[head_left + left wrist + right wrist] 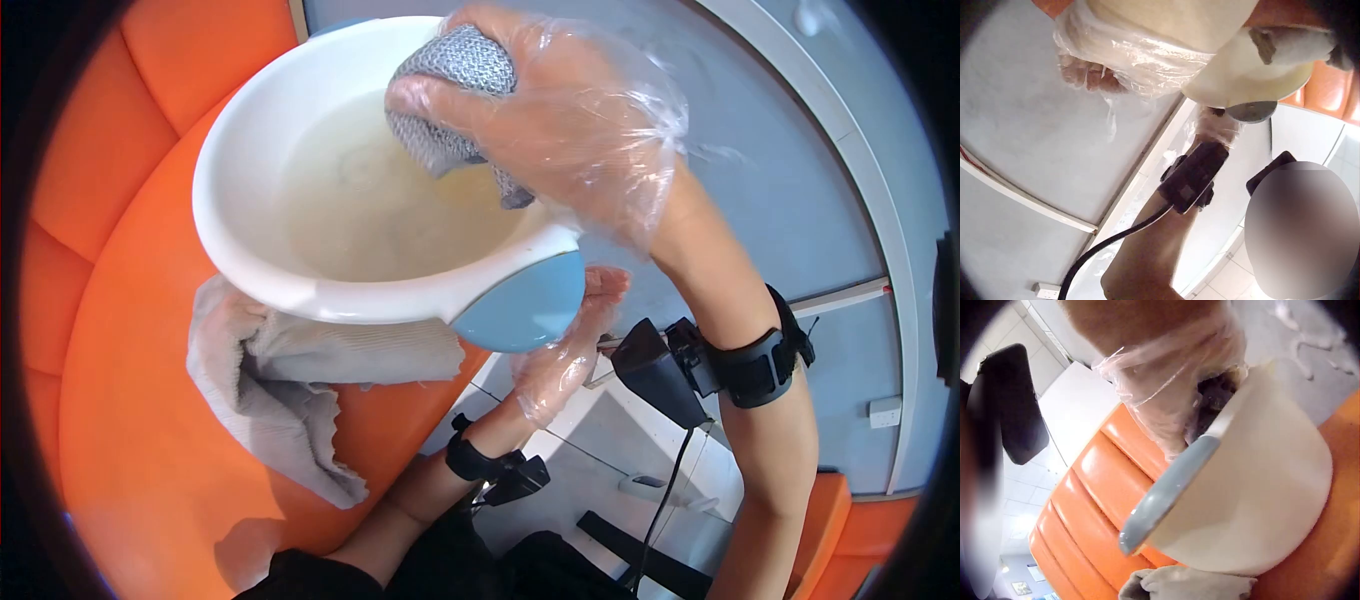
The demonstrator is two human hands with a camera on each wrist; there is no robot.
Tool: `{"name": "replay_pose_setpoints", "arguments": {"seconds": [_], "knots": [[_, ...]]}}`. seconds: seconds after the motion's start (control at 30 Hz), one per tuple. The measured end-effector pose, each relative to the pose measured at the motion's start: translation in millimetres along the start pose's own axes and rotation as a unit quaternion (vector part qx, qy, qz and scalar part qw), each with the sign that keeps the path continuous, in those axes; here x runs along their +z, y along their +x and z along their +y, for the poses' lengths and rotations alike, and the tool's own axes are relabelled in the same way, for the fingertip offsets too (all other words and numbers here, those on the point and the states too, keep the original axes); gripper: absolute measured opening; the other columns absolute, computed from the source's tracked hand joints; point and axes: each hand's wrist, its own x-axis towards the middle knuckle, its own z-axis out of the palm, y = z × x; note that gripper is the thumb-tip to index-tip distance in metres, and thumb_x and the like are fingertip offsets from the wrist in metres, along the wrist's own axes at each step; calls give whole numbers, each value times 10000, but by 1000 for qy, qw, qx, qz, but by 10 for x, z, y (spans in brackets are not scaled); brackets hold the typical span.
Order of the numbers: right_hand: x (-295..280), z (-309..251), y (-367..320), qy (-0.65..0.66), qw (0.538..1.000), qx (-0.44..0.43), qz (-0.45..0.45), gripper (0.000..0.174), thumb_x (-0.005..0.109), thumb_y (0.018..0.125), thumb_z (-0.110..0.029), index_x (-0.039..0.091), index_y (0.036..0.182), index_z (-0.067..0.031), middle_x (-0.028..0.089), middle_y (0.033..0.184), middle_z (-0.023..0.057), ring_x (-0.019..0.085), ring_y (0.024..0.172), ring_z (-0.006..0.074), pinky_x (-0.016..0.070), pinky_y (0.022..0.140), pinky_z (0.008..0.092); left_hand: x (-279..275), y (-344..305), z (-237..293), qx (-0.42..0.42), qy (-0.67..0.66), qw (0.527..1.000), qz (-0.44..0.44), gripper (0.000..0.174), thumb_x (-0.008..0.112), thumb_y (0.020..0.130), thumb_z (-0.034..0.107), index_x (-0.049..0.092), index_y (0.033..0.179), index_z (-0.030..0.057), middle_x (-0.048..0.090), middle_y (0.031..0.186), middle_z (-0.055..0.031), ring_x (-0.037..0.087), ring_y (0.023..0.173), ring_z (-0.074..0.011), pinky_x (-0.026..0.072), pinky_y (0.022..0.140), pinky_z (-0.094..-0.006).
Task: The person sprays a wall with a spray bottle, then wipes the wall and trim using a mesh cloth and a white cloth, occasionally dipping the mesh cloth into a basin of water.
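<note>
An orange padded seat (130, 420) with stitched sections curves along the left of your head view; a blue-grey panel (750, 130) edged by a curved white strip fills the far right, and pale floor tiles (590, 450) show on the near side, between your arms.

The cloth (455, 75) is silvery grey, with a coarse, mesh-like weave and a slight sheen. It is bunched up, with folds pushed together and a darker end hanging down, and it is over the right part of the basin (330, 300), above the liquid. Your right hand (565, 120), in a clear, crinkled plastic glove, grips it: your fingers curl round the bundle, with the thumb pressed against its near side.

Your left hand (585, 325), also gloved in clear plastic, is low beside the near right side of the basin, next to the blue handle (525, 300). Its fingers lie loosely bent and close together, with nothing seen in their hold; whether they touch the basin you cannot tell.

The basin is white and oval, with a smooth, wide rim. In it lies cloudy, pale yellowish liquid (390, 220) that covers the bottom. A blue piece also shows at its far edge. On the seat at the basin's near left side lies a crumpled light grey towel (290, 400), ribbed, its upper part partly hidden by the basin. A black strap with a small camera is on each of your forearms.
</note>
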Motion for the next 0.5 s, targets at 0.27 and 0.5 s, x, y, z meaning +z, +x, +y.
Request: {"name": "replay_pose_setpoints", "arguments": {"seconds": [0.27,0.5], "knots": [[-301,-82,141,-95,991,-34,-91,350,682,858,-312,671,1170,-153,690,946,152,673,760,309,537,714,403,55,-29,84,35,19,999,-14,289,477,932,-57,558,1205,-4,566,1200,-50,537,1155,-127,393,1045,-264],[-902,780,-154,-499,838,-181,125,388,621,853,-147,624,1240,-175,626,1251,103,586,1173,303,459,985,435,11,17,-28,-5,100,995,4,272,518,946,8,575,1212,2,582,1194,-59,551,1152,-146,421,1017,-293]]}}
